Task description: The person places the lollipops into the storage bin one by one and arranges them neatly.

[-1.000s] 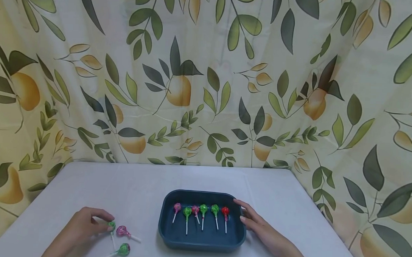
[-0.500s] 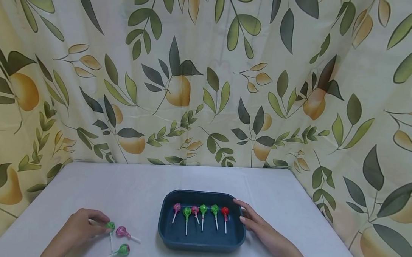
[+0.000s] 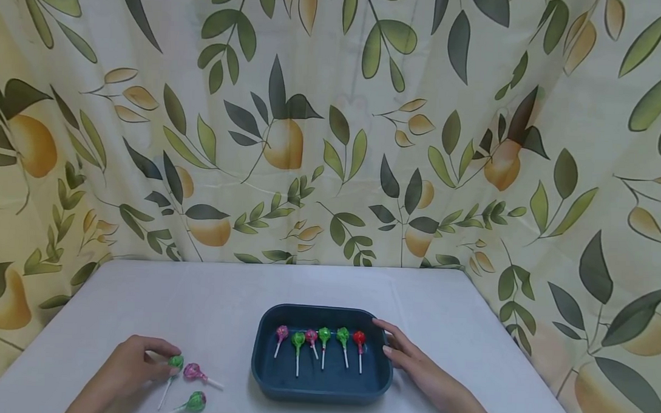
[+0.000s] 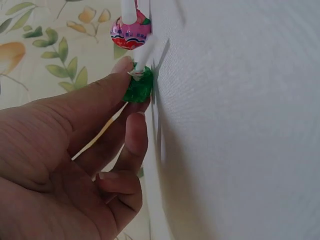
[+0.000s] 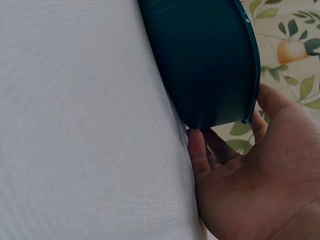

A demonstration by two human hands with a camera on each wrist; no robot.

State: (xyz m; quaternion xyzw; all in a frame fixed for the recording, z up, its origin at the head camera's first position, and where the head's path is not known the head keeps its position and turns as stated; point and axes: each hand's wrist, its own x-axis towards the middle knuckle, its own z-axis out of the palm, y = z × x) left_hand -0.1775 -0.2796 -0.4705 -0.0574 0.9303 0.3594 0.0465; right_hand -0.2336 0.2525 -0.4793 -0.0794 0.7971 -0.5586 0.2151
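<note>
nearest you, a loose green lollipop (image 3: 195, 401) lies on the white table (image 3: 218, 306), short of your left fingertips. your left hand (image 3: 125, 366) pinches a second green lollipop (image 3: 175, 362) by its wrapped head, close to the table, stick angled back toward you. just right of those fingertips, a pink lollipop (image 3: 192, 371) lies with its stick pointing away from the hand. your right hand (image 3: 412, 361), fingers spread, touches the outer wall and rim of a dark blue tray (image 3: 324, 393), set between your hands. inside, six lollipops (image 3: 324, 333) lie in a row: pink, green, pink, green, green and, nearest your right hand, red. beyond both hands hangs a curtain (image 3: 284, 145) printed with leaves and orange fruit.
</note>
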